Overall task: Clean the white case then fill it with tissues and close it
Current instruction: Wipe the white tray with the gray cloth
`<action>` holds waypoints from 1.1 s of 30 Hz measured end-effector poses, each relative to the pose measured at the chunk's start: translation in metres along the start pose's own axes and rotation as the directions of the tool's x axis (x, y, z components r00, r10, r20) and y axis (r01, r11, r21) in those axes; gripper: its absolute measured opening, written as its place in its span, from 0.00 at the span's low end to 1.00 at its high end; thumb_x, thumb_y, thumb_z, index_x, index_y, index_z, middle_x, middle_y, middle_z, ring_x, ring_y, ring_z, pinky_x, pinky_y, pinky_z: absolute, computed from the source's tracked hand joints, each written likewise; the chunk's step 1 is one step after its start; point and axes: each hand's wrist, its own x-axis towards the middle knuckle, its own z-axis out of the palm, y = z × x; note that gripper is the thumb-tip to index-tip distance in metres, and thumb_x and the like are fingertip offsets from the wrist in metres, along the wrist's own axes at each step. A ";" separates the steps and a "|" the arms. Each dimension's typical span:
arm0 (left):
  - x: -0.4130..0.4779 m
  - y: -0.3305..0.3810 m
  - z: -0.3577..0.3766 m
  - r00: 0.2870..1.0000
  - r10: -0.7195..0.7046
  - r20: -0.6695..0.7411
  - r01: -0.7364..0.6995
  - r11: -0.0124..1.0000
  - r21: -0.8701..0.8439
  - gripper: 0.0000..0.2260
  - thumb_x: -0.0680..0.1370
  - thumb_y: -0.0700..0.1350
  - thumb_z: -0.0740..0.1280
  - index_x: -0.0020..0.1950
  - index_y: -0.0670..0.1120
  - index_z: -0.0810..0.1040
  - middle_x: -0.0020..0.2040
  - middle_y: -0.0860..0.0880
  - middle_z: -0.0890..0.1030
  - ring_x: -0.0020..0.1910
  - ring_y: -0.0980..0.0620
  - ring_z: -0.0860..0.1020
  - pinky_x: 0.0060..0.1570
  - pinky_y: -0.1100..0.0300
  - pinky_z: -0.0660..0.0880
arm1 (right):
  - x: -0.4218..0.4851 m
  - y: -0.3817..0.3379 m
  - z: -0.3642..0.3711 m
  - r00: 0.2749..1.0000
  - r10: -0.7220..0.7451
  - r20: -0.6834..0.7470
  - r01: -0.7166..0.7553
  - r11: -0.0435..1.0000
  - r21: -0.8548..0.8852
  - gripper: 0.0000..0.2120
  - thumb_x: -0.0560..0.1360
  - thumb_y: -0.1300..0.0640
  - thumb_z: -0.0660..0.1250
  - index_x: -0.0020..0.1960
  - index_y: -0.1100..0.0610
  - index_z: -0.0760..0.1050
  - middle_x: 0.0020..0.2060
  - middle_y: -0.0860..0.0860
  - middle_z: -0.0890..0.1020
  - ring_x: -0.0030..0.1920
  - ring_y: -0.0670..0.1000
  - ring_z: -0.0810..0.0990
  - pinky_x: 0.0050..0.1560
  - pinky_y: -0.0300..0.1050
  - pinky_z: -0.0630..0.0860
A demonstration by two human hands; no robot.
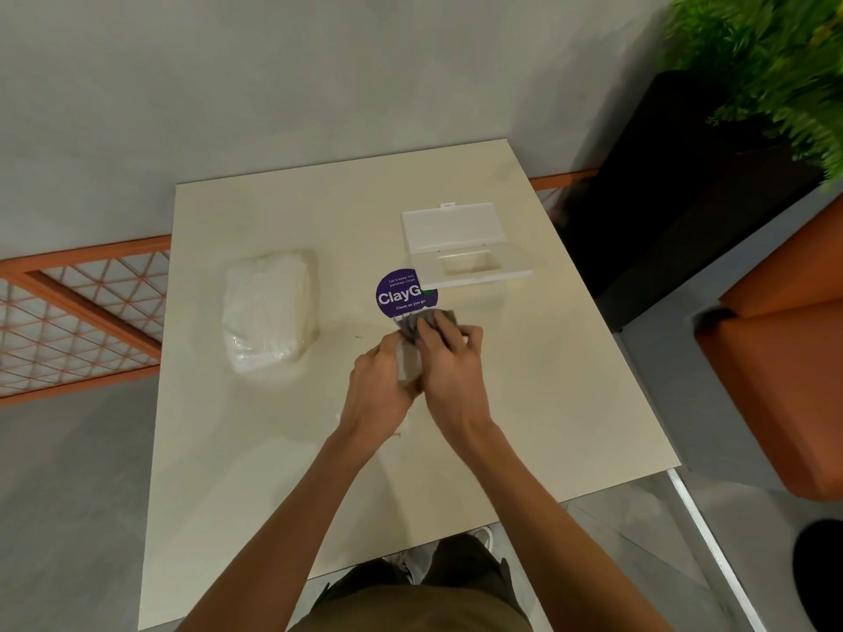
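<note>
Fingers (456,335) of both hands curl round a grey cloth (426,320) just above the desk (547,403), the left hand (381,385) and right hand (449,371) touching. Just beyond lies a round purple sticker (401,297), with a wrapped tissue pack (269,307) well to its left. The white case (465,248) rests open on the desk, its near corner overlapping the sticker.

The person is wearing an olive-brown fabric top (410,615), showing at the bottom centre of the frame, and dark trousers (456,561) just above it. Pale sneakers (484,536) are peeking out past the trouser legs. Both forearms are showing bare, right down to the left hand (381,387) and right hand (451,364).
</note>
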 end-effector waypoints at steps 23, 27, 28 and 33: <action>0.003 -0.001 0.001 1.000 0.003 -0.009 -0.002 1.000 0.025 0.30 0.75 0.48 0.79 0.76 0.47 0.73 0.65 0.48 0.83 0.60 0.44 0.80 0.55 0.61 0.72 | 0.029 0.021 0.007 0.991 0.105 -0.086 -0.101 0.993 0.053 0.15 0.88 0.59 0.62 0.71 0.58 0.81 0.67 0.53 0.84 0.61 0.55 0.68 0.62 0.53 0.79; 0.006 -0.006 0.005 0.999 0.013 -0.029 -0.013 1.000 -0.003 0.22 0.76 0.45 0.76 0.69 0.49 0.77 0.58 0.49 0.86 0.52 0.47 0.83 0.53 0.54 0.81 | -0.008 0.016 0.012 0.984 -0.168 -0.063 0.162 0.982 -0.096 0.19 0.80 0.65 0.71 0.71 0.62 0.80 0.70 0.57 0.82 0.63 0.59 0.71 0.62 0.49 0.79; 0.006 -0.006 0.005 1.000 0.012 -0.029 -0.012 1.000 -0.003 0.19 0.77 0.45 0.75 0.67 0.48 0.77 0.57 0.49 0.86 0.52 0.47 0.83 0.53 0.53 0.81 | -0.014 0.019 0.014 0.971 -0.232 -0.057 0.222 0.965 -0.136 0.21 0.79 0.65 0.73 0.71 0.62 0.80 0.70 0.58 0.82 0.64 0.59 0.72 0.62 0.50 0.80; 0.009 -0.007 0.007 0.999 0.035 -0.035 -0.034 0.999 0.034 0.29 0.74 0.47 0.80 0.73 0.48 0.75 0.61 0.48 0.85 0.56 0.46 0.82 0.57 0.55 0.79 | 0.013 0.018 0.005 0.983 -0.094 -0.160 0.086 0.995 -0.055 0.16 0.85 0.58 0.62 0.68 0.60 0.82 0.65 0.55 0.85 0.60 0.53 0.70 0.58 0.49 0.79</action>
